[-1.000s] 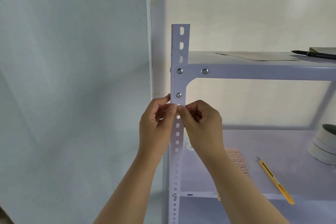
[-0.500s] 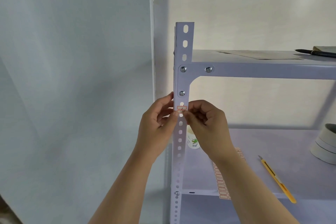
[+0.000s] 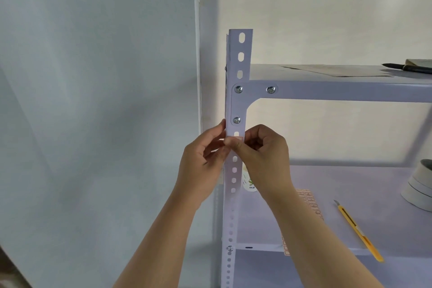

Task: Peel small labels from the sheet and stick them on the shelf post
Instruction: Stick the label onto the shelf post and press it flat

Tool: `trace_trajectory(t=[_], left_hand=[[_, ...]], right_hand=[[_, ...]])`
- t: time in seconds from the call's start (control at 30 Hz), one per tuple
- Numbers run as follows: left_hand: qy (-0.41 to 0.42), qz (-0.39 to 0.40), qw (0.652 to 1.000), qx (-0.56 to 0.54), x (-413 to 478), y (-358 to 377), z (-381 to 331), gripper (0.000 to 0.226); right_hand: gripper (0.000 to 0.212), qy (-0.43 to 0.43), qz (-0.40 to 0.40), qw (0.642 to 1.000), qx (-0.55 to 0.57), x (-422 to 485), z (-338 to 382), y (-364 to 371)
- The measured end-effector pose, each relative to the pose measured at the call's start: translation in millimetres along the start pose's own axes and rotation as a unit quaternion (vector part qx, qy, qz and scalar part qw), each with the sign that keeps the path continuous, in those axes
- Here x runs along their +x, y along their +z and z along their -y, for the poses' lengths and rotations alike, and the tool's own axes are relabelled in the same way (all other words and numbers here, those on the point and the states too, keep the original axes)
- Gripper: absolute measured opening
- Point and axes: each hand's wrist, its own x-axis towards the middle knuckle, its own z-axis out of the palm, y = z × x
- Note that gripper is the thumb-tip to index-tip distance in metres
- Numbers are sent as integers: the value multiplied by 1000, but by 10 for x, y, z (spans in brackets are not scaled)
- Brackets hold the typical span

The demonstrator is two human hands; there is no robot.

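Observation:
A white perforated shelf post stands upright in the middle of the view. A small orange-printed label sits on its front face, just below the bracket's lowest screw. My left hand grips the post's left edge, fingers behind it and thumb on the front at the label. My right hand has its thumb pressed across the label and its other fingers curled. The label sheet lies flat on the lower shelf, mostly hidden behind my right forearm.
A yellow utility knife lies on the lower shelf, with tape rolls at the far right. A black pen and paper rest on the upper shelf. A small white bottle stands behind the post. The wall is to the left.
Both thumbs have stayed at the same spot on the post. The label showed between them half a second ago; now my right thumb covers more of it.

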Motion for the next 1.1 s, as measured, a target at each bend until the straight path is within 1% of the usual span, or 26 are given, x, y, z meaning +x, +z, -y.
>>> trace_trajectory(t=[0.07, 0.23, 0.37, 0.5, 0.63, 0.73, 0.93, 1.0, 1.1], left_hand=[[-3, -4, 1000, -1, 2, 2, 6, 47], [-6, -14, 999, -32, -10, 29, -27, 45], [0, -34, 999, -40, -9, 67, -37, 42], [4, -58, 997, -44, 15, 108, -44, 31], [-4, -88, 995, -53, 26, 140, -57, 20], [-11, -68, 996, -59, 30, 113, -54, 23], [-7, -13, 999, -52, 21, 37, -51, 39], [-7, -14, 999, -44, 16, 41, -54, 41], [-4, -38, 999, -34, 16, 76, -39, 37]], right_hand=[[27, 0, -11, 1000, -13, 7, 6, 17], [24, -14, -24, 999, -19, 0, 11, 17], [21, -36, 7, 999, -13, 15, -13, -42], [18, -56, 41, 998, -11, 43, -71, -117], [11, -54, 65, 996, 13, 45, -91, -148], [7, -46, 76, 995, 39, 28, -102, -166], [11, -25, 85, 992, 87, -19, -93, -172], [9, -23, 86, 991, 97, -22, -86, -172], [8, -20, 74, 992, 104, -38, -76, -138]])
